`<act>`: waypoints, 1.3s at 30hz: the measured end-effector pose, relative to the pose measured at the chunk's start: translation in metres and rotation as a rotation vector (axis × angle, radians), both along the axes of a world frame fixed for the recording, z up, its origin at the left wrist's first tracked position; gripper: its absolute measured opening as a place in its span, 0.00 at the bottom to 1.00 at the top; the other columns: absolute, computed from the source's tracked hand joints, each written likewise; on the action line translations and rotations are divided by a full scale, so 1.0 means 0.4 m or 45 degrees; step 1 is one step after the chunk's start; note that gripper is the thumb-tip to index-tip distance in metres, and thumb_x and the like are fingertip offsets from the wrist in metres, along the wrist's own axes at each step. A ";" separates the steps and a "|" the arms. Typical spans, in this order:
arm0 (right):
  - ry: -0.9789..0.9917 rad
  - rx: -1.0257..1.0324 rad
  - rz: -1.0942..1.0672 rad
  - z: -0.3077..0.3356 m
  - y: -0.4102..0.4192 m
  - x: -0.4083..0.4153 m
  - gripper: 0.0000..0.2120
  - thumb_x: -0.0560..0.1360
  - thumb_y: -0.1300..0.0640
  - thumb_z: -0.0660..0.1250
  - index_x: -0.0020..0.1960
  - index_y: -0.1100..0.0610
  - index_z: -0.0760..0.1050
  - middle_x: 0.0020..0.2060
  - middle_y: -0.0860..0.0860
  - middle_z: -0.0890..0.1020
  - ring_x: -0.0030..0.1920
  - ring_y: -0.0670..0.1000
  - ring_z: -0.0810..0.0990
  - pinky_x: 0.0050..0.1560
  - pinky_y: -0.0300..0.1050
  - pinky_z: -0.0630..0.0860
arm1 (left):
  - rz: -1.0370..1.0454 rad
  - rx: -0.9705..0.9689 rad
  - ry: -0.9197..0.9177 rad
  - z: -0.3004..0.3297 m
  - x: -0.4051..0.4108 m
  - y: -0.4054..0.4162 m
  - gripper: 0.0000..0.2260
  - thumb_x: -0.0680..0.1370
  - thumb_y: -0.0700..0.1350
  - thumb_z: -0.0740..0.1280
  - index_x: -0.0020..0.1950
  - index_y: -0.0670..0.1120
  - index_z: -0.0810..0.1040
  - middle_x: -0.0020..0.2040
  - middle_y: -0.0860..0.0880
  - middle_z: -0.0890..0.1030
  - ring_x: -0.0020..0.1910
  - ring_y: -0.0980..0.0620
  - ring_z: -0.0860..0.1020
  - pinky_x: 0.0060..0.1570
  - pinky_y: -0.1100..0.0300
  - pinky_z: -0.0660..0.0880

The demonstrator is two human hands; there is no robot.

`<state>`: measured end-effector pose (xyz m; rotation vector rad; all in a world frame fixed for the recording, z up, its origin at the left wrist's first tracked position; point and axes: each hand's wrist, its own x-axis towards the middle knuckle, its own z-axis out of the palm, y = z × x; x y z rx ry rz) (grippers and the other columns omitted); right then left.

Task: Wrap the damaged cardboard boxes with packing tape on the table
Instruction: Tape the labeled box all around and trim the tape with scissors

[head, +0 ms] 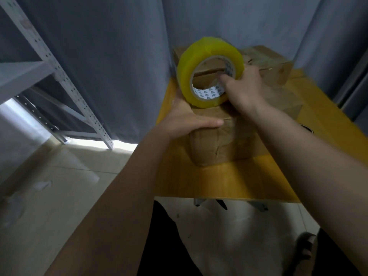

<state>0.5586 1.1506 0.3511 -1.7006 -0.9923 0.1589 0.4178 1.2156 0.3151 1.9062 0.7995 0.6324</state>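
tape roll on the box, both hands busy

r hand: fingers hooked through the core of the packing tape roll, curled round its rim and pinching it. roll stands on edge, tilted, its bottom edge at the top of the near cardboard box; touching or just above, can't tell. l hand: thumb lies straight along the box's near top edge, palm on the left top corner; the other fingers are hidden behind the box and roll, so can't tell if they curl.

box sits mid desk, near the front. it's already glossy and wrinkled w/ clear tape on the near face, corners rounded and crushed, so prob soft and saggy. best held flat across a corner or edge, as the l hand does, not squeezed mid-panel. looks light enough to turn w/ one hand.

roll: thick, nearly full, stiff core, yellowish film. likely some heft, the film sticky and prone to fold on itself. grip via the core is the safe hold.

more boxes behind, some taped, against the grey curtain. metal shelf frame to the left.

writing: core liner has small repeated logo marks, too blurred to read.
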 end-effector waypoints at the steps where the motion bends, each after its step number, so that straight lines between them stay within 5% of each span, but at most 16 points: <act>1: -0.007 -0.004 0.007 0.003 -0.001 0.000 0.08 0.76 0.55 0.67 0.52 0.56 0.81 0.44 0.48 0.81 0.52 0.52 0.81 0.54 0.46 0.75 | -0.024 -0.025 0.045 0.001 0.004 0.005 0.58 0.50 0.62 0.82 0.75 0.49 0.63 0.70 0.51 0.72 0.67 0.54 0.73 0.67 0.52 0.71; 11: -0.081 -0.017 0.075 0.034 -0.027 0.055 0.11 0.77 0.55 0.66 0.56 0.58 0.80 0.47 0.49 0.80 0.51 0.48 0.79 0.47 0.36 0.70 | -0.033 0.041 0.227 0.012 -0.010 0.008 0.62 0.53 0.64 0.81 0.79 0.52 0.52 0.76 0.52 0.59 0.74 0.53 0.63 0.72 0.53 0.64; 15: -0.102 -0.080 0.045 0.043 -0.064 0.124 0.12 0.77 0.52 0.67 0.58 0.56 0.79 0.51 0.50 0.82 0.53 0.51 0.80 0.56 0.46 0.76 | -0.041 0.027 0.279 0.020 -0.002 0.000 0.64 0.54 0.64 0.78 0.80 0.52 0.44 0.79 0.57 0.52 0.76 0.57 0.55 0.66 0.65 0.57; 21: -0.128 -0.118 -0.054 0.062 -0.073 0.161 0.16 0.77 0.51 0.66 0.60 0.58 0.77 0.56 0.56 0.81 0.58 0.56 0.79 0.60 0.53 0.75 | -0.029 0.021 0.327 0.029 0.011 -0.003 0.60 0.60 0.60 0.80 0.80 0.51 0.44 0.79 0.57 0.54 0.75 0.56 0.57 0.67 0.64 0.58; 26: -0.233 -0.144 -0.102 0.073 -0.086 0.176 0.16 0.76 0.49 0.67 0.58 0.58 0.72 0.52 0.55 0.79 0.55 0.57 0.77 0.54 0.52 0.74 | -0.031 0.019 0.346 0.031 0.012 0.000 0.64 0.53 0.64 0.77 0.80 0.52 0.45 0.78 0.57 0.55 0.74 0.56 0.59 0.65 0.64 0.60; 30: 0.028 -0.108 -0.134 0.065 -0.080 0.167 0.15 0.72 0.46 0.71 0.51 0.53 0.74 0.49 0.52 0.80 0.54 0.55 0.79 0.57 0.54 0.76 | -0.044 0.013 0.359 0.032 0.011 -0.003 0.61 0.57 0.62 0.78 0.80 0.52 0.45 0.78 0.57 0.53 0.75 0.55 0.57 0.66 0.63 0.59; 35: 0.292 -0.136 -0.137 0.024 -0.065 0.162 0.20 0.67 0.52 0.77 0.57 0.57 0.79 0.53 0.53 0.83 0.52 0.53 0.82 0.56 0.52 0.79 | -0.158 0.174 0.771 0.085 0.026 0.001 0.57 0.64 0.62 0.77 0.80 0.52 0.42 0.79 0.53 0.46 0.77 0.49 0.51 0.74 0.55 0.56; 39: 0.277 -0.135 -0.155 0.021 -0.060 0.168 0.20 0.68 0.51 0.76 0.58 0.56 0.79 0.53 0.53 0.83 0.54 0.53 0.81 0.57 0.52 0.78 | -0.150 0.423 1.085 0.136 0.092 -0.013 0.66 0.56 0.71 0.74 0.80 0.48 0.38 0.80 0.47 0.43 0.79 0.45 0.46 0.76 0.45 0.50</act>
